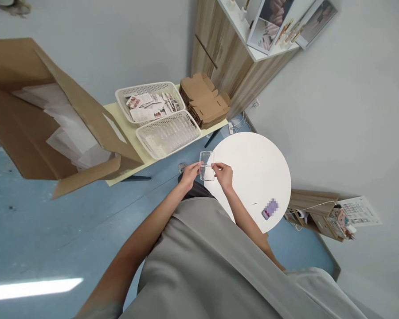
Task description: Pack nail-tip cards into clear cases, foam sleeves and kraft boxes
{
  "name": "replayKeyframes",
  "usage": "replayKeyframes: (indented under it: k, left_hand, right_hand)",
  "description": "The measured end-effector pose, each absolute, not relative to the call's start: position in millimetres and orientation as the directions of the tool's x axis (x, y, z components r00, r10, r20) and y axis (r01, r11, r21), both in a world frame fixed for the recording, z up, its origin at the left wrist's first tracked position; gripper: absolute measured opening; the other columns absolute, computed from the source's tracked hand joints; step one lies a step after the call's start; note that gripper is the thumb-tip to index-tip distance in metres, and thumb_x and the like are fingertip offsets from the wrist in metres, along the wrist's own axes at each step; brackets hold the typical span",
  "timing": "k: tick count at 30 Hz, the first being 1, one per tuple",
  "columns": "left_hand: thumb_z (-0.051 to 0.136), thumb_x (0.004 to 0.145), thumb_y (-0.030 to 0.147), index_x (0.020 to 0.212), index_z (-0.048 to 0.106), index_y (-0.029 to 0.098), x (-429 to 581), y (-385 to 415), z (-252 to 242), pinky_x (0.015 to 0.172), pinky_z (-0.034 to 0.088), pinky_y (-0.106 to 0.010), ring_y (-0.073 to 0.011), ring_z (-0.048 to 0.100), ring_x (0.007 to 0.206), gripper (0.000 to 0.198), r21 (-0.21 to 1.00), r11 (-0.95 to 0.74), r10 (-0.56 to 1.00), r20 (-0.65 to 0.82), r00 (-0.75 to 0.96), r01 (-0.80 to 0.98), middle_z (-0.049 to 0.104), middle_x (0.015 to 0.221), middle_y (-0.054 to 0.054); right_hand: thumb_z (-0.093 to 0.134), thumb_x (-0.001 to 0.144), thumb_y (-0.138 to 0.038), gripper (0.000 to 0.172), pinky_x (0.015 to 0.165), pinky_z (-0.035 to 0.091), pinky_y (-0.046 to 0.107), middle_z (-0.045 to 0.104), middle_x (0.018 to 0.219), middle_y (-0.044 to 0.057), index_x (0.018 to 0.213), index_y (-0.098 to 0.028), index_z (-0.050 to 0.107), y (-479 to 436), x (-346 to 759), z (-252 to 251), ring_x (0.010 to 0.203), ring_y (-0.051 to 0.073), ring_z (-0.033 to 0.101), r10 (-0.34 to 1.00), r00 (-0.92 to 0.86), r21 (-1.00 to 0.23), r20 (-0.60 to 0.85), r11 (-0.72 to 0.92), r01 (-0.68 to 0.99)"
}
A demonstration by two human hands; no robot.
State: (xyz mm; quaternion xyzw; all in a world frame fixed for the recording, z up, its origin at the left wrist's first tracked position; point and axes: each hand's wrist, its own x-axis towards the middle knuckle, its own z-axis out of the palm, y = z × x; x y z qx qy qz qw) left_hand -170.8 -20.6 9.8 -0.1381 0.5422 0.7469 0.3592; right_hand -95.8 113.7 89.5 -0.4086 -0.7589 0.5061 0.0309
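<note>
A clear plastic case [207,174], opened out with its two halves joined along a middle line, is held between my hands over the near left edge of the round white table [252,159]. My left hand [190,174] grips its left side near the middle, fingers closed on the edge. On the opposite side, my right hand [224,175] pinches the case close to the same middle line. Nothing can be made out inside the clear halves. A phone [270,209] with a purple, blurred screen lies on the table, to the right of my right forearm.
On a yellow bench [111,180], one white basket [121,99] holds printed cards and another basket [194,133] holds clear plastic pieces. Beside them are stacked flat cardboard boxes [206,102]. A large open carton [16,133] with white sheets stands left. Wooden cabinet [226,57] behind.
</note>
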Motion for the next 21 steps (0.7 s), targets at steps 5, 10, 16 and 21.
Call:
replayKeyframes:
  k: [5,10,16,21]
  left_hand:
    - [0.086,0.080,0.046,0.096,0.084,0.021,-197.7,-2.9,4.5,0.103,0.056,-0.040,-0.0263,0.072,0.106,0.030,0.765,0.038,0.409,-0.598,-0.689,-0.642,0.081,0.099,-0.008]
    - [0.084,0.081,0.040,0.101,0.082,0.022,-238.3,-9.4,5.7,0.107,0.057,-0.042,-0.0264,0.073,0.115,0.027,0.740,0.129,0.358,-0.656,-0.665,-0.660,0.082,0.116,-0.012]
    - [0.083,0.079,0.040,0.101,0.080,0.020,-291.5,-28.0,12.5,0.098,0.058,-0.037,-0.0229,0.073,0.104,0.030,0.730,0.134,0.293,-0.675,-0.677,-0.670,0.079,0.102,-0.009]
    - [0.080,0.080,0.035,0.101,0.081,0.021,-323.7,-33.3,17.0,0.098,0.059,-0.036,-0.0216,0.073,0.103,0.026,0.690,0.099,0.265,-0.713,-0.649,-0.717,0.079,0.104,-0.008]
  right_hand:
    - [0.080,0.079,-0.044,0.026,0.053,0.041,0.025,0.084,0.097,0.006,0.082,-0.018,0.082,138.4,-95.6,47.9,0.058,0.010,0.057,0.695,-0.453,-0.791,-0.558,-0.280,0.545]
    - [0.078,0.078,-0.039,0.024,0.050,0.033,0.023,0.083,0.098,0.009,0.081,-0.016,0.079,163.6,-96.5,3.2,0.057,0.008,0.053,0.736,-0.194,-0.710,-0.649,-0.494,0.501]
    - [0.076,0.084,-0.047,0.028,0.055,0.042,0.027,0.082,0.088,0.006,0.081,-0.019,0.077,178.6,-100.2,-26.1,0.061,0.012,0.060,0.767,-0.004,-0.613,-0.642,-0.510,0.603]
    - [0.076,0.086,-0.050,0.030,0.057,0.045,0.029,0.079,0.078,0.006,0.079,-0.021,0.074,183.9,-95.0,-20.4,0.064,0.016,0.065,0.770,0.060,-0.546,-0.636,-0.504,0.669]
